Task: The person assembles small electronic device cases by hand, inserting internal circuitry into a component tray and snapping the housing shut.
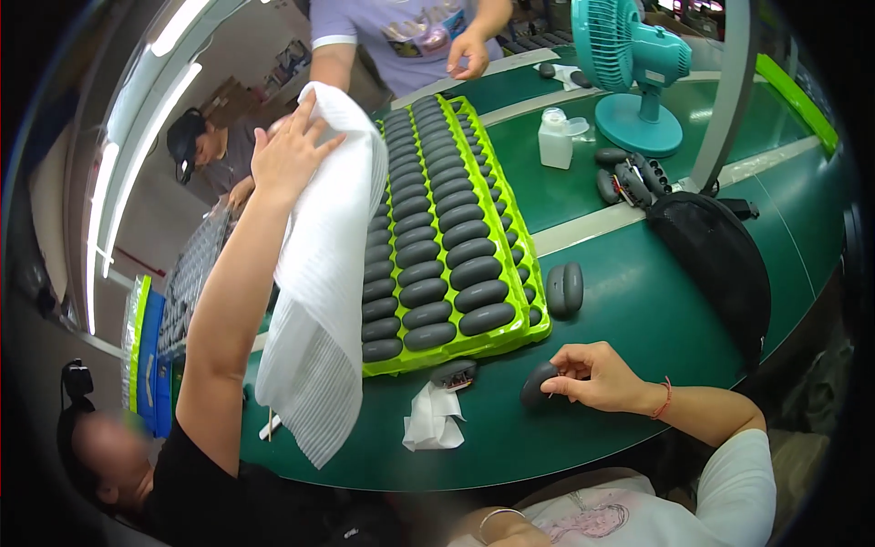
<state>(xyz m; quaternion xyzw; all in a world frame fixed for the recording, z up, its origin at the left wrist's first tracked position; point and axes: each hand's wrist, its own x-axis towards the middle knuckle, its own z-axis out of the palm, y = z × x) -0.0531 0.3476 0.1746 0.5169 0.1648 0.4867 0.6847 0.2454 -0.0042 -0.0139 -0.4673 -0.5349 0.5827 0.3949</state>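
Note:
My right hand (597, 376), with a red string on its wrist, is closed on a dark grey oval casing (539, 386) just above or on the green table. My left hand (512, 529) shows only partly at the lower edge, by a bangle; its fingers are hidden. Ahead of my hands, an opened grey casing (454, 373) with small parts inside lies beside a crumpled white tissue (434, 421). Two more grey casings (564, 290) stand together right of the tray. Stacked lime-green trays (538, 330) bear rows of such casings.
At left, a black-sleeved co-worker's hand (290, 150) touches a white foam sheet (328, 273) that hangs over the trays' left side. A person in lilac (401, 46) stands across. A teal fan (647, 118), white bottle (555, 141), metal post (727, 100) and black pouch (715, 264) are at right.

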